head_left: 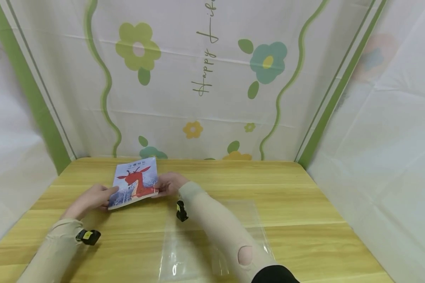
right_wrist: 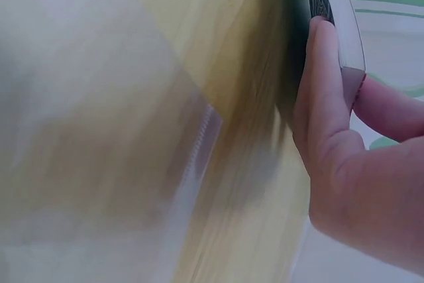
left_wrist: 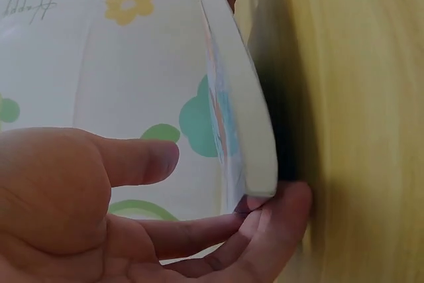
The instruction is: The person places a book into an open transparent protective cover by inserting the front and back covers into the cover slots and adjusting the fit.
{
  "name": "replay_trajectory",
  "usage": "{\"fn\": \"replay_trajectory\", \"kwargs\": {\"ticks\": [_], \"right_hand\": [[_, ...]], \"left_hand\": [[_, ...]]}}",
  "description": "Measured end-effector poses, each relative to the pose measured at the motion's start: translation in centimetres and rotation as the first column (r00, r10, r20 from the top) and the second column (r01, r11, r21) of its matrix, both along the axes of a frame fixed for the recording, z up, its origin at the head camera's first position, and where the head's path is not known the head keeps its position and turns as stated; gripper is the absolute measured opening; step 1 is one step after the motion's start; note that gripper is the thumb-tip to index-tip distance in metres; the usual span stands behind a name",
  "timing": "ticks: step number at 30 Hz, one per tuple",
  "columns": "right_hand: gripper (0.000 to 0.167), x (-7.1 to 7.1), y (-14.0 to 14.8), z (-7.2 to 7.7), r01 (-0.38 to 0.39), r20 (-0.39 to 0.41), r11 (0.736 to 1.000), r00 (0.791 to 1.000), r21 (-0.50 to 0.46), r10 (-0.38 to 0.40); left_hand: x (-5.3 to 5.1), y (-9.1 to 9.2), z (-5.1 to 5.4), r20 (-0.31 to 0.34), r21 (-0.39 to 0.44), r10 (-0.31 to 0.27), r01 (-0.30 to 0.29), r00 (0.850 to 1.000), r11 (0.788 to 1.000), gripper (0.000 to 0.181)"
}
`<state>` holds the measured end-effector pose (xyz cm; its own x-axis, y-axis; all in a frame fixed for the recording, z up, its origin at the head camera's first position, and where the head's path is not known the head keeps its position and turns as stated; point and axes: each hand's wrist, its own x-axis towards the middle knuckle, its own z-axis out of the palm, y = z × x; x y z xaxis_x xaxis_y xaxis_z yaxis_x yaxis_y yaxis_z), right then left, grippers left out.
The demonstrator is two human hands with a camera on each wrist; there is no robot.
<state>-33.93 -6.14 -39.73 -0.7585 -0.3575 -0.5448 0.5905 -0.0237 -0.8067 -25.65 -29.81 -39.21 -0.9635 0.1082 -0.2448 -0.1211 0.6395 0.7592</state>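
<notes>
A thin picture book [head_left: 134, 182] with a red deer on its blue cover is held tilted above the left part of the table. My right hand [head_left: 170, 184] pinches its right edge, thumb on the cover side and fingers behind, as the right wrist view shows. At the opposite lower corner is my left hand [head_left: 93, 198]. In the left wrist view, its fingers [left_wrist: 271, 236] touch the book's corner from below, while the thumb stands apart from the cover. The white page edges [left_wrist: 242, 97] face the left wrist camera.
A clear plastic bag [head_left: 187, 251] lies flat on the wooden table [head_left: 304, 220], partly beneath my right forearm. White cloth [head_left: 216, 106] printed with flowers hangs behind the table, with more white cloth at both sides.
</notes>
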Motion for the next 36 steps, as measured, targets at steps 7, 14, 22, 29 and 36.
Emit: {"fn": "replay_trajectory", "kwargs": {"ticks": [7,14,22,29,36], "right_hand": [[0.026,-0.1,0.1,0.5,-0.034,0.037,0.999,0.999,-0.013,0.034],[0.024,-0.3,0.2,0.8,-0.053,0.043,0.999,0.998,-0.010,0.053],[0.017,-0.4,0.3,1.0,-0.035,0.005,0.999,0.999,0.014,0.035],[0.010,-0.5,0.6,0.9,-0.063,-0.028,0.996,0.998,0.067,0.065],[0.010,-0.5,0.8,0.5,-0.051,-0.028,0.994,0.998,0.093,0.054]], "left_hand": [[0.3,-0.3,-0.1,0.010,0.075,-0.013,0.013,1.000,0.997,0.049],[0.5,-0.5,0.0,0.000,0.129,-0.001,0.001,1.000,0.992,0.045],[-0.2,-0.5,0.3,-0.044,0.139,0.047,-0.040,0.998,0.989,0.049],[-0.5,-0.2,0.1,-0.026,0.085,0.075,-0.073,0.997,0.994,0.043],[-0.4,0.3,0.3,-0.010,0.178,0.116,-0.113,0.993,0.977,0.038]]}}
